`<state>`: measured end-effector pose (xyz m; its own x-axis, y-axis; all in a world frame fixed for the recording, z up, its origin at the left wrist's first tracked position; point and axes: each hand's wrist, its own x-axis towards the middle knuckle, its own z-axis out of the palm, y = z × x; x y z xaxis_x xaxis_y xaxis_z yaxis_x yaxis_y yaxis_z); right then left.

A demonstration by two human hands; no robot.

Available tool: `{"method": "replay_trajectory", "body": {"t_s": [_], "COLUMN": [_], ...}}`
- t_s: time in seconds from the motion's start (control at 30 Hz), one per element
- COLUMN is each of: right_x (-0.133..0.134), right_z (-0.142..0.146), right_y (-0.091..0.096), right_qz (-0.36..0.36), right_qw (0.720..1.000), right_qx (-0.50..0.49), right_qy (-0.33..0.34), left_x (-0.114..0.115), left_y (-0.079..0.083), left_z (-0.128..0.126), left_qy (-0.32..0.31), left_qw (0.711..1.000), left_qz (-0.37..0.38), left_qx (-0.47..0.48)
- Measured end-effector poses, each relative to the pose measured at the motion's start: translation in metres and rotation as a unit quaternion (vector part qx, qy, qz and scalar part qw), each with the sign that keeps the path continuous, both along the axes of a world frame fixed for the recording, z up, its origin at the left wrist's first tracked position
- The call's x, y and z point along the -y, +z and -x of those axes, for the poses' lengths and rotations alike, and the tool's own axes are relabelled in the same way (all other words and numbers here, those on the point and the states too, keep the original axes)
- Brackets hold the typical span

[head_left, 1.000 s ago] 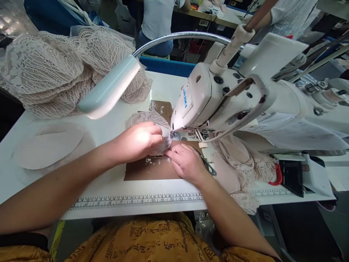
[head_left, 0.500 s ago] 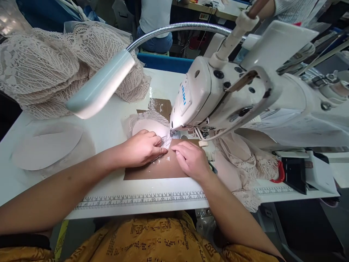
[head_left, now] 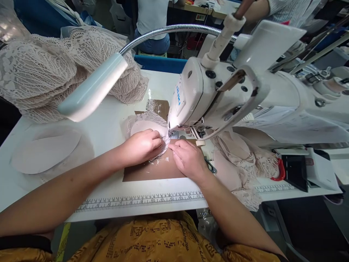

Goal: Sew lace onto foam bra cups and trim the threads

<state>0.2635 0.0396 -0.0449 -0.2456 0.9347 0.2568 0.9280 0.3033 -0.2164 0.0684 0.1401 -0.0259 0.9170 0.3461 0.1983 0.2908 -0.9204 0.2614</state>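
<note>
A pale lace piece (head_left: 148, 123) with a smooth cup-shaped lining lies under the head of a white sewing machine (head_left: 218, 94). My left hand (head_left: 141, 145) presses on its near edge with fingers curled, pinching the lace close to the needle. Facing it, my right hand (head_left: 188, 158) has its fingertips closed on the same lace edge, just right of the left hand. Both hands rest over a brown glossy patch (head_left: 158, 169) on the white table (head_left: 109, 127).
A heap of lace (head_left: 40, 69) fills the table's back left, with flat pale cup pieces (head_left: 45, 151) in front. A gooseneck lamp (head_left: 92, 89) hangs over the left. More lace fabric (head_left: 240, 163) and a red-handled tool (head_left: 278, 173) lie right. A ruler strip (head_left: 136, 200) lines the front edge. Other people sit behind.
The lace piece has shifted under the machine, showing more of the smooth lining. My hands drew slightly apart, then came together again at the lace edge near the needle.
</note>
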Motion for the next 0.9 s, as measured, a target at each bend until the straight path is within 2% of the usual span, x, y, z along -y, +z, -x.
{"method": "replay_trajectory", "body": {"t_s": [0.1,0.17,0.3,0.4,0.5,0.6,0.67,0.73,0.9], "right_x": [0.0,0.001,0.001,0.0,-0.001,-0.002,-0.002,-0.001,0.001], "right_z": [-0.001,-0.001,0.0,0.003,0.005,0.007,0.007,0.007,0.009], "right_y": [-0.002,-0.002,-0.001,0.002,0.006,0.007,0.007,0.006,0.006], "right_qz": [-0.011,-0.017,-0.023,0.001,0.036,0.054,0.058,0.056,0.048], "right_qw": [0.999,0.999,0.997,0.999,0.998,0.997,0.997,0.998,0.997], "right_qx": [-0.03,-0.049,-0.07,-0.052,-0.018,-0.003,-0.008,-0.009,0.022], "right_qy": [-0.003,-0.005,-0.007,0.009,0.04,0.047,0.042,0.037,0.051], "left_x": [0.003,0.003,0.002,0.001,0.001,0.0,0.0,0.0,0.002], "left_y": [-0.005,-0.007,-0.005,0.0,0.004,0.006,0.006,0.005,0.001], "left_z": [-0.005,-0.007,-0.006,-0.006,-0.006,-0.005,-0.004,-0.004,-0.007], "left_qy": [0.039,0.046,0.048,0.072,0.126,0.167,0.166,0.15,0.108], "left_qw": [0.999,0.999,0.997,0.987,0.954,0.901,0.88,0.893,0.965], "left_qz": [-0.02,-0.004,0.057,0.138,0.267,0.396,0.438,0.417,0.235], "left_qx": [-0.013,-0.002,0.021,0.034,0.047,0.065,0.078,0.075,0.039]}}
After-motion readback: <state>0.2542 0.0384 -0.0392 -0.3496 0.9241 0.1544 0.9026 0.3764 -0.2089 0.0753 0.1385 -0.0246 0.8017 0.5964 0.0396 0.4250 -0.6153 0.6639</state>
